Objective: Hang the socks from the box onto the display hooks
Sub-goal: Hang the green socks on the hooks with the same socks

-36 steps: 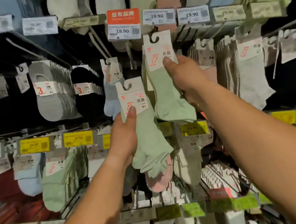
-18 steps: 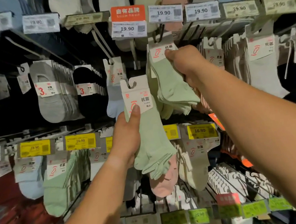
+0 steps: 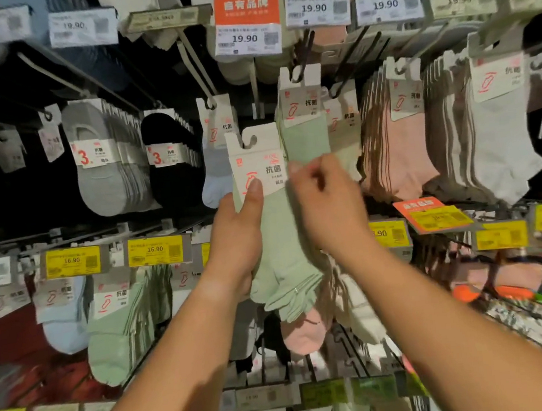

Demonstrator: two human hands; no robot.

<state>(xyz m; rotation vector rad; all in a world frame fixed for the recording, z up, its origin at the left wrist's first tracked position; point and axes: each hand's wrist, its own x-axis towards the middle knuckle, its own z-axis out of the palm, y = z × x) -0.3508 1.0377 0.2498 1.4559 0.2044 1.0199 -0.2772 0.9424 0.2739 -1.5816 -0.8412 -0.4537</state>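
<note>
Left hand (image 3: 240,242) raised, thumb pinning green socks (image 3: 279,238) (card), right hand (image 3: 326,206) beside

**Clearance around the 19.90 hook row**

Dark gap between the light blue sock pack (image 3: 213,164) and the hung green sock pack (image 3: 303,115): open, but the held green sock pack (image 3: 259,173) fills its lower part. Right of it, the cream sock pack (image 3: 343,130) and pink sock stack (image 3: 393,145) crowd in. The orange price tag (image 3: 246,23) overhangs from above. Empty black hook (image 3: 343,80) juts forward.
</note>
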